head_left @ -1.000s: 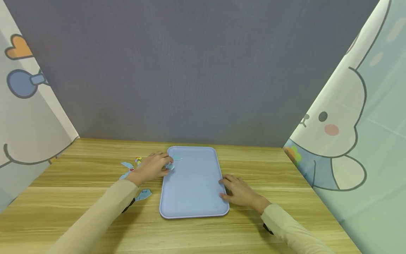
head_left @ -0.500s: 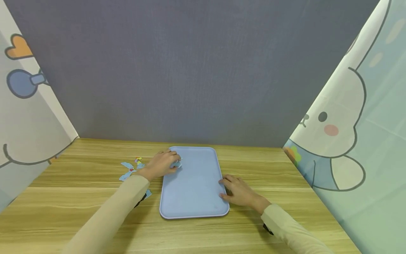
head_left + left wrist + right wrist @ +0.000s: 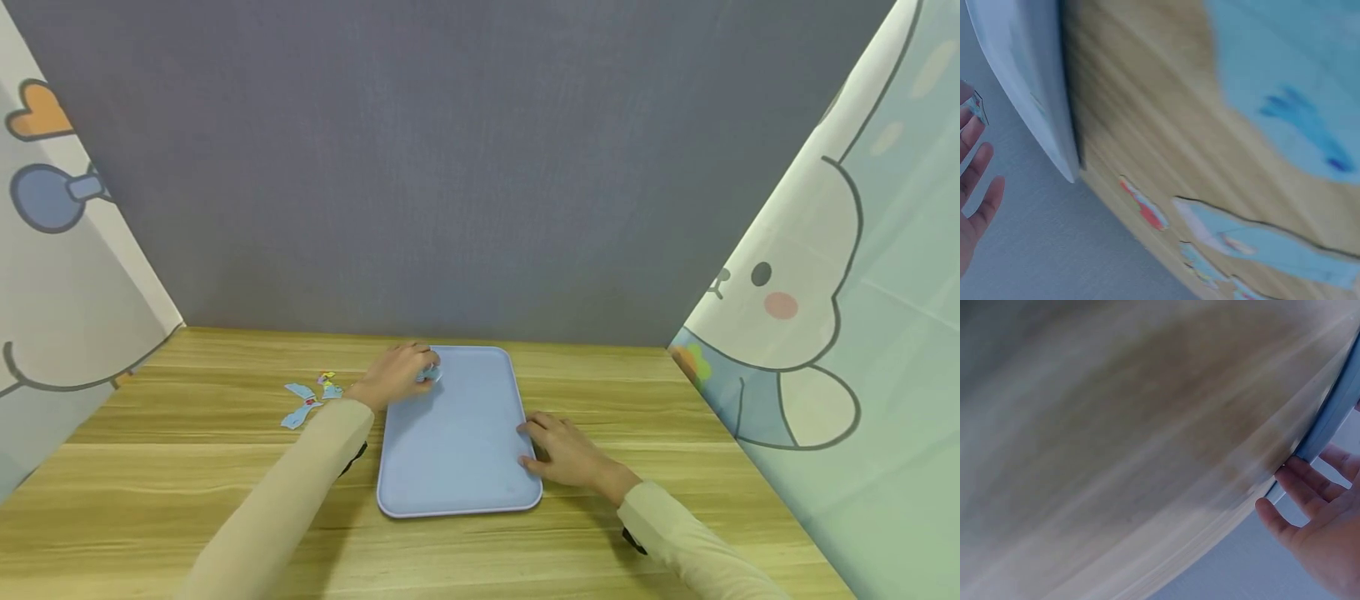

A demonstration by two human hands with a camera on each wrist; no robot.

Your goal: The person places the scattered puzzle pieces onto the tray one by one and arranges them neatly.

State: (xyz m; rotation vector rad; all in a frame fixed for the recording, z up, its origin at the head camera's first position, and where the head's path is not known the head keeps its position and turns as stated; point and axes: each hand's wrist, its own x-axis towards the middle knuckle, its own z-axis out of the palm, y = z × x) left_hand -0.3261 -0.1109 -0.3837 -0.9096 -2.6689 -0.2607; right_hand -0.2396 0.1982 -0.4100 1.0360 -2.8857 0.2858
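one pale blue piece (image 3: 977,107) is pinched in the left grip (image 3: 397,373) over the tray (image 3: 460,450), near its far left corner; the right grip (image 3: 564,450), relaxed, touches its right rim; other pieces (image 3: 301,416) lie on the tabletop (image 3: 225,467).

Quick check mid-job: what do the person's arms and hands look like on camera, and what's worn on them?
The left hand and right hand are bare, without gloves. The left sleeve and right sleeve are long, plain and pale cream, with no print visible. Something small and black shows beneath the left cuff and right cuff; its exact nature is unclear.
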